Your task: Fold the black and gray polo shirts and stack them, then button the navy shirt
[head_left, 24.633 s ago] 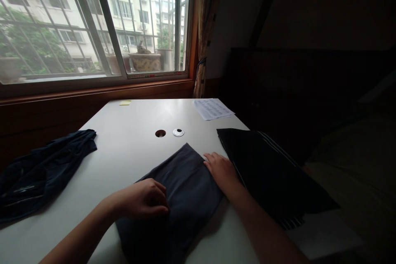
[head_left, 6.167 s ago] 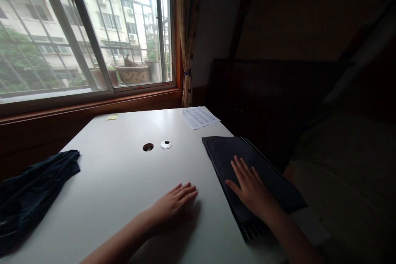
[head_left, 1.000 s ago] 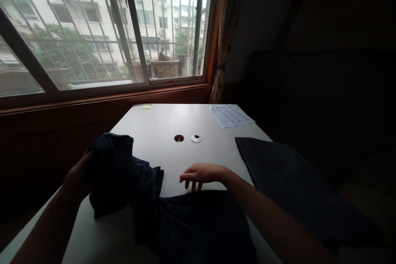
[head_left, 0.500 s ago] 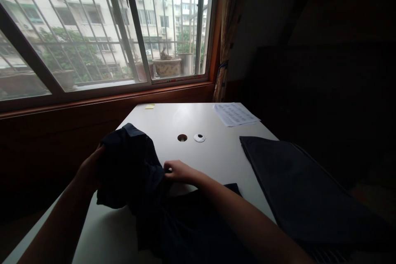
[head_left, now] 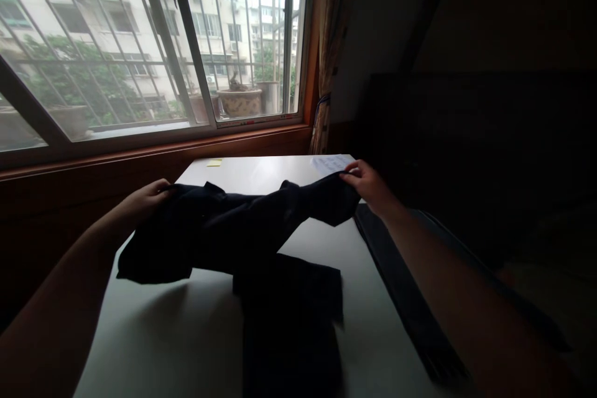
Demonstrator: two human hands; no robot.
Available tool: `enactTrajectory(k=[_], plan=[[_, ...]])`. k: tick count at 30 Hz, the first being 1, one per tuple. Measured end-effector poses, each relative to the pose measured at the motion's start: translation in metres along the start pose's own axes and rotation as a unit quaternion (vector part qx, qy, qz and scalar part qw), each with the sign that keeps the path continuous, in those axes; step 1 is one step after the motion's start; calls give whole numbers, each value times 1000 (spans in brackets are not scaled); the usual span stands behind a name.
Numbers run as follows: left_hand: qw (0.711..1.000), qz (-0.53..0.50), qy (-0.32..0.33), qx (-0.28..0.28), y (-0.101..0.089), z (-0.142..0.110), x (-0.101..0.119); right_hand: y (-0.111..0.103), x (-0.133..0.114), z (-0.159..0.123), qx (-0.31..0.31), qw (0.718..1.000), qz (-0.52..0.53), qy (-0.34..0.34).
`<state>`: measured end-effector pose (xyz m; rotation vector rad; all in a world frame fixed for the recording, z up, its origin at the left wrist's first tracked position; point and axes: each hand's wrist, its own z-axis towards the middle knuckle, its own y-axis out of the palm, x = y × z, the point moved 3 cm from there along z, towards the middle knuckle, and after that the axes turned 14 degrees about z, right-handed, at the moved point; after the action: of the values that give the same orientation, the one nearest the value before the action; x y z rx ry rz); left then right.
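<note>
A dark navy shirt (head_left: 242, 224) is stretched sideways above the white table, its lower part hanging down and lying on the tabletop toward me. My left hand (head_left: 150, 194) pinches the upper left edge, where a sleeve-like piece droops. At the other end, my right hand (head_left: 367, 185) grips the upper right edge between thumb and fingers. Small flaps stick up along the top, perhaps the collar. Deep shadow hides most folds and seams of the cloth.
On the right edge of the white table (head_left: 149, 329) lies a folded dark cloth (head_left: 396, 286). Printed papers (head_left: 326, 164) and a yellow sticky note (head_left: 214, 163) rest at the far edge. Beyond stand a barred window (head_left: 224, 43) and a tied curtain (head_left: 326, 68).
My right hand has moved up and to the right, drawing the shirt out wide from a bunched state. My left hand has risen slightly. The shirt now covers the table hole.
</note>
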<state>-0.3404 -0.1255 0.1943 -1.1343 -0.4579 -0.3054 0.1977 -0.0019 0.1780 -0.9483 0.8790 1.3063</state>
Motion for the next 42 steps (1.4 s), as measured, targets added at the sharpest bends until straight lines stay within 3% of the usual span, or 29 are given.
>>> enactTrajectory(k=[3, 5, 7, 9, 11, 12, 14, 16, 18, 21, 24, 26, 28, 30, 31, 33, 35, 37, 38, 40, 42], plan=[[984, 97, -4, 148, 25, 36, 23, -14, -7, 16, 120, 974, -146, -127], [979, 99, 27, 177, 52, 46, 41, -7, -6, 14, 137, 952, -214, -172], [971, 108, 97, 191, 81, 40, 56, 8, -3, 1, 107, 940, -260, -191], [963, 127, 160, 174, 107, 22, 64, 28, -1, -24, 23, 943, -277, -181], [965, 148, 193, 99, 130, -4, 64, 51, 1, -58, -138, 947, -259, -133], [966, 157, 200, 44, 140, -18, 62, 63, 2, -80, -246, 934, -238, -102], [964, 154, 206, -61, 154, -48, 57, 82, 3, -124, -402, 892, -199, -55], [958, 126, 217, -138, 164, -77, 56, 94, 6, -163, -476, 857, -194, -31], [953, 94, 230, -172, 169, -101, 60, 104, 13, -190, -509, 831, -225, -24], [952, 37, 232, -195, 173, -127, 76, 113, 27, -208, -490, 834, -253, -10], [937, -99, 149, -299, 170, -145, 98, 119, 34, -207, -441, 884, -150, 37], [882, -251, 53, -397, 162, -158, 116, 122, 36, -204, -368, 922, -19, 117], [794, -410, -15, -448, 151, -170, 134, 124, 37, -205, -259, 926, 147, 234], [725, -527, -35, -442, 142, -179, 147, 128, 35, -211, -172, 878, 306, 324], [709, -562, -31, -425, 140, -182, 150, 131, 33, -216, -154, 847, 372, 347], [725, -574, -8, -380, 142, -190, 150, 132, 27, -226, -161, 797, 459, 358], [793, -512, 31, -329, 152, -197, 144, 129, 25, -236, -183, 781, 486, 347], [868, -410, 66, -273, 163, -206, 137, 122, 26, -243, -191, 807, 457, 322], [892, -369, 73, -249, 169, -210, 135, 119, 27, -246, -192, 827, 431, 306], [910, -342, 69, -225, 179, -218, 133, 115, 31, -249, -202, 864, 374, 270], [904, -361, 52, -222, 187, -223, 134, 115, 35, -250, -258, 900, 267, 228]])
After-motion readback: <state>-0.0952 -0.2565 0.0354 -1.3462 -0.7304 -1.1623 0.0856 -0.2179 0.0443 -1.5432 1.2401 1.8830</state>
